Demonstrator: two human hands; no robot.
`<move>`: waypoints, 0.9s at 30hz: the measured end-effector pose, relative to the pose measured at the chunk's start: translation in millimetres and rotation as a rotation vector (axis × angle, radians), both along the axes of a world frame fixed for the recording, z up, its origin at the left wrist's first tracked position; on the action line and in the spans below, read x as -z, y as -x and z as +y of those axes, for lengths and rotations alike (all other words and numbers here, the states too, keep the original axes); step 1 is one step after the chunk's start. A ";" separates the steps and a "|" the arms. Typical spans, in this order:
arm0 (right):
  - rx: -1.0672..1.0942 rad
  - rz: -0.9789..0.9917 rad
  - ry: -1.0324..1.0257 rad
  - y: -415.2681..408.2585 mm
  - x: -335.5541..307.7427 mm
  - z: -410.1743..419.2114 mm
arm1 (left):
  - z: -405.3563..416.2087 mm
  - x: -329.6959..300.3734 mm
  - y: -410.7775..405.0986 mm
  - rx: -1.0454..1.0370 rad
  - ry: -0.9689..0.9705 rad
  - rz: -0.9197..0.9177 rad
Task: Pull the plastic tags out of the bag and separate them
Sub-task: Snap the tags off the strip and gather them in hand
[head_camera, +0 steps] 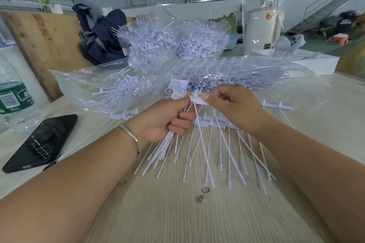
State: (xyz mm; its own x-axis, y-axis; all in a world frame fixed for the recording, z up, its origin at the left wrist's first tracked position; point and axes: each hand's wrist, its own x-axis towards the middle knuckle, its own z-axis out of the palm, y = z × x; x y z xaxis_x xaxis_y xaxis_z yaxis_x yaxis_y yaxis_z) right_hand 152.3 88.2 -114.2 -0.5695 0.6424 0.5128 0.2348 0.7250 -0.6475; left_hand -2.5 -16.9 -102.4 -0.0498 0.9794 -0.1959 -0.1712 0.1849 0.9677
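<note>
Your left hand (169, 120) grips a bundle of separated tags (164, 148); your right hand (231, 108) pinches one tag head (198, 100) off the strip (215, 123) at centre. I judge you're early on: bags (227, 73) at twelve o'clock remain full.

Bright, even light; fisheye edges; foreground motion-blurred.

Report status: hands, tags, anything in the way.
Left hand grips tag bundle. Right hand pinches one tag head. Loose tags fanned on table. Nothing obstructing.
</note>
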 end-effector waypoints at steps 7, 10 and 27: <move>0.006 -0.027 0.008 -1.8 -2.0 -2.7 | 1.5 -0.7 4.1 -0.061 0.011 -0.074; -0.002 -0.038 0.012 -2.4 -2.8 -3.7 | 1.3 -1.1 4.8 -0.067 -0.001 0.008; -0.199 0.138 0.254 -7.6 -12.8 -1.5 | 3.7 3.1 6.9 -0.223 -0.089 0.068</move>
